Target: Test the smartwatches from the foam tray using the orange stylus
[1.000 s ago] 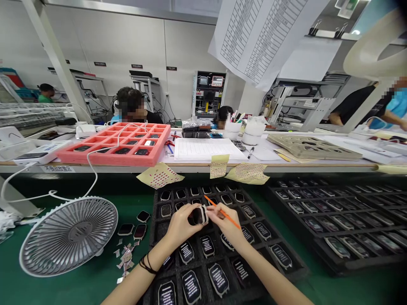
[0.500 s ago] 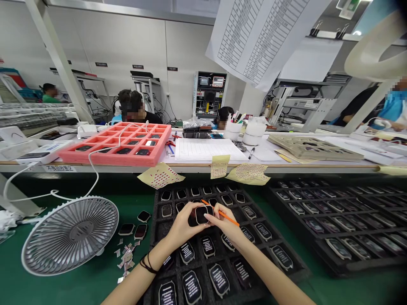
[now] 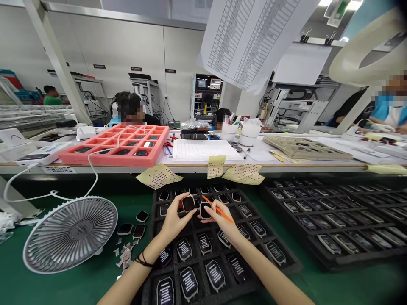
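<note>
Pinching one watch (image 3: 188, 203) in the left hand (image 3: 174, 218), another watch (image 3: 205, 211) plus orange stick (image 3: 224, 214) in the right hand (image 3: 224, 221), side by side over black tray (image 3: 292, 269), with edges partly hidden by the grip, three more watches (image 3: 125, 229) loose beside the fan (image 3: 78, 231), and tray-screen text (image 3: 215, 273) too small to read!

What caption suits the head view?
Left hand holds one watch, right hand another watch plus an orange stick, above a black tray.
</note>
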A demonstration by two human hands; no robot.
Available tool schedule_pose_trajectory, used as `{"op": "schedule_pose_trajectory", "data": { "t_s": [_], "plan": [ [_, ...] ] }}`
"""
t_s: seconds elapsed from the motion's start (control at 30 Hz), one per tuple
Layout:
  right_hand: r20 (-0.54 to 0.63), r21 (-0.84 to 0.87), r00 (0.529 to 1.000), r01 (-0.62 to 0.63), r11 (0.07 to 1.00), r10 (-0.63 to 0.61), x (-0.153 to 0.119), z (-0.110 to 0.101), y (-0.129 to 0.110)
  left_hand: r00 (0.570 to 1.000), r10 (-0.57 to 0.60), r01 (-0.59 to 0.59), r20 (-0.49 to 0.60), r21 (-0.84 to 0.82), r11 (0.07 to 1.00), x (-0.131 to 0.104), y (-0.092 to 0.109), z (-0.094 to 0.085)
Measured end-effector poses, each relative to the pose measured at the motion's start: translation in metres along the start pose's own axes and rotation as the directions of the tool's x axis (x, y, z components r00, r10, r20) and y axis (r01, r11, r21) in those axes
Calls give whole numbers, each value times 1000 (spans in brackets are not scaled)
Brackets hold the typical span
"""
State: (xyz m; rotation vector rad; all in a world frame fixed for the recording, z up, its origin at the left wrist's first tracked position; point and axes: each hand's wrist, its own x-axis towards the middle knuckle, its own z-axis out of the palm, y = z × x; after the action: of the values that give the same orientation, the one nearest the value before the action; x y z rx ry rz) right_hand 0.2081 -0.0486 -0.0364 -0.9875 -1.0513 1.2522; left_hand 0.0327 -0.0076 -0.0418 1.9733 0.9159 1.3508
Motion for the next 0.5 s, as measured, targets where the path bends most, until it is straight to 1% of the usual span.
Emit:
{"op": "schedule_pose_trajectory", "data": {
  "t_s": [0.1,0.17,0.27,0.37,0.43,0.5],
  "plan": [
    [25,-61,1000,-6,998,8,2,3,2,998,60,-65,33,168,984,-2,4,-22],
    [54,-177,998,36,983,-26,5,7,5,994,48,-72,93,272,960,-6,3,-38],
    [142,-369,988,115,922,-66,12,20,13,988,-14,-50,151,413,909,-17,-2,-58],
    [251,-452,966,167,876,-55,18,38,26,985,-69,-17,155,495,869,-29,-9,-67],
    [303,-482,952,185,856,-35,20,47,34,981,-83,-21,177,522,853,-36,-14,-70],
    [336,-502,942,189,844,-11,21,51,38,972,-91,-43,218,540,840,-41,-18,-73]
  ]
}}
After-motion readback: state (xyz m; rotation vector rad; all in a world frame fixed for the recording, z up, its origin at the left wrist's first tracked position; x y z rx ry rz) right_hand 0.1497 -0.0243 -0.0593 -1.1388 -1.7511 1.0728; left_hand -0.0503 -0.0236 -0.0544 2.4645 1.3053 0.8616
